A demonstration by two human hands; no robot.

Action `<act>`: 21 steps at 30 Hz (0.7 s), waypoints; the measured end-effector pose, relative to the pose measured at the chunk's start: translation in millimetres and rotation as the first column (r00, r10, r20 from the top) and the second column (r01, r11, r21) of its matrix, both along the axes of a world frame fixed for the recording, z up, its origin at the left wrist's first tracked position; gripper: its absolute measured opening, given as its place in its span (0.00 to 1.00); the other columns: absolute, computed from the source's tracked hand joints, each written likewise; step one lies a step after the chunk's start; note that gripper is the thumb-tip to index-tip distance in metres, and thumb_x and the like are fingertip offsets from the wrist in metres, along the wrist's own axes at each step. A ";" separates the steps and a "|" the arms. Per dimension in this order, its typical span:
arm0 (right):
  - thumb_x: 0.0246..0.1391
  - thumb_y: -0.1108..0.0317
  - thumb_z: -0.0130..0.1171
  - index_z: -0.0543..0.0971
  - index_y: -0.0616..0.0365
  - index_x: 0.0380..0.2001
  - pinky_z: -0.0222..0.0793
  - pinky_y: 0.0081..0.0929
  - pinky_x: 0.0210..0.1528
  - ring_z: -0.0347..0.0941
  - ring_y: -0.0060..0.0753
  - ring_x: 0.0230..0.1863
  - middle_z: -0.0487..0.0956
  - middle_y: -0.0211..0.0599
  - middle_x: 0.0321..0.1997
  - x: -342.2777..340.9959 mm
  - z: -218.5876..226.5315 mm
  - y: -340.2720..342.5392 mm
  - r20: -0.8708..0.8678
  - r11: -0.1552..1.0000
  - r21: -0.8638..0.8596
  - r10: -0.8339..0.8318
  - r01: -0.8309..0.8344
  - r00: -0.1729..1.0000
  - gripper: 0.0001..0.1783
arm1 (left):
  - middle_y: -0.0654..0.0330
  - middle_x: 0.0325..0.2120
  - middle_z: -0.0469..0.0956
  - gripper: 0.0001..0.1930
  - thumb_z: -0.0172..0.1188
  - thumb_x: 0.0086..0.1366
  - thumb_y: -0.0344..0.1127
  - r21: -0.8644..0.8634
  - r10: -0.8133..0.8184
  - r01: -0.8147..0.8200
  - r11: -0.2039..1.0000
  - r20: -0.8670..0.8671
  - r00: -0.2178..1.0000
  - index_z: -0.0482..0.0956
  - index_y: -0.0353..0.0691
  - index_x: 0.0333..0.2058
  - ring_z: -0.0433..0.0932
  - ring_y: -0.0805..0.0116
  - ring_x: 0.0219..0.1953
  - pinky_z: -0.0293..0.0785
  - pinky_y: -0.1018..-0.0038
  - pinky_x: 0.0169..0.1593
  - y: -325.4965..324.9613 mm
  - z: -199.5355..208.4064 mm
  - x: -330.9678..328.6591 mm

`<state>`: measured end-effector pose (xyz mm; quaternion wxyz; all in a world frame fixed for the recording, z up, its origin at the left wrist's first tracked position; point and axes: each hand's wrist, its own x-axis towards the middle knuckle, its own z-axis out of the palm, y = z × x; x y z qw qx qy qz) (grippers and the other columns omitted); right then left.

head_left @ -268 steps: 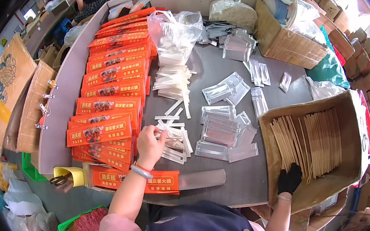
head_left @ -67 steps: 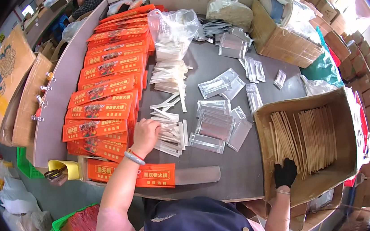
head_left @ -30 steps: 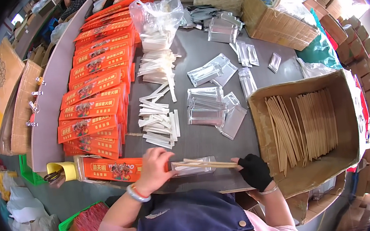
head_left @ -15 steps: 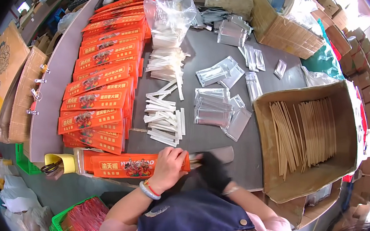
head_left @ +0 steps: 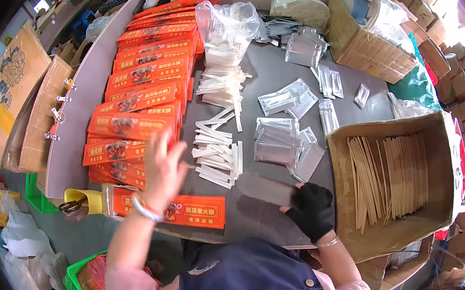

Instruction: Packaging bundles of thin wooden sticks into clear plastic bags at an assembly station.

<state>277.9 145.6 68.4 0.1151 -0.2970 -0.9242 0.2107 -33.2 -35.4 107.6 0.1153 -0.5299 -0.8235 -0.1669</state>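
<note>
My bare left hand (head_left: 162, 166), fingers spread, is over the near end of a long pile of red printed paper sleeves (head_left: 140, 74). Just beyond its fingertips a red sleeve (head_left: 128, 123) lies slanted on the pile, blurred by motion. Under my left forearm more red sleeves (head_left: 202, 211) lie flat at the table's front edge, partly hidden. My right hand (head_left: 311, 207), in a black fingerless glove, is low over the table with thumb and fingers apart. Its fingertips are by the end of a flat grey strip (head_left: 265, 189); whether they touch it I cannot tell.
White paper-wrapped strips (head_left: 216, 149) lie heaped mid-table, below a clear plastic bag (head_left: 226, 27). Flat clear packets (head_left: 283, 139) are scattered right of them. An open cardboard box (head_left: 400, 235) at right holds wooden chopsticks (head_left: 405, 172). A yellow holder (head_left: 95, 202) with scissors hangs at left.
My left hand has let go of the red sleeve and moved up and left to the pile. My right hand has drawn away to the right along the grey strip.
</note>
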 end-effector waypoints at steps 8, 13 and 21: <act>0.40 0.40 0.68 0.75 0.53 0.46 0.53 0.48 0.58 0.70 0.41 0.47 0.75 0.36 0.44 7.7 8.7 -16.2 0.118 0.979 0.116 0.157 -0.170 0.981 0.35 | 0.46 0.58 0.63 0.49 0.74 0.43 0.58 -0.081 0.155 -0.132 0.988 0.515 0.843 0.66 0.34 0.59 0.56 0.42 0.64 0.43 0.38 0.66 -39.7 -92.9 90.9; 0.42 0.38 0.66 0.75 0.55 0.47 0.52 0.50 0.60 0.70 0.43 0.50 0.75 0.39 0.45 -6.2 1.4 -24.8 0.150 0.952 -0.073 0.306 -0.298 0.940 0.37 | 0.46 0.62 0.62 0.49 0.75 0.45 0.56 -0.153 0.183 -0.117 0.981 0.560 0.808 0.65 0.33 0.60 0.55 0.43 0.66 0.41 0.40 0.67 -40.7 -89.2 91.8; 0.34 0.47 0.75 0.74 0.54 0.53 0.62 0.44 0.56 0.70 0.47 0.53 0.75 0.42 0.52 -35.4 -12.4 -25.6 -0.126 0.961 -0.038 0.267 -0.274 0.955 0.42 | 0.52 0.54 0.73 0.28 0.72 0.52 0.42 0.029 -0.049 0.040 0.999 0.677 0.734 0.77 0.38 0.51 0.65 0.48 0.60 0.59 0.50 0.62 -16.9 -97.6 45.6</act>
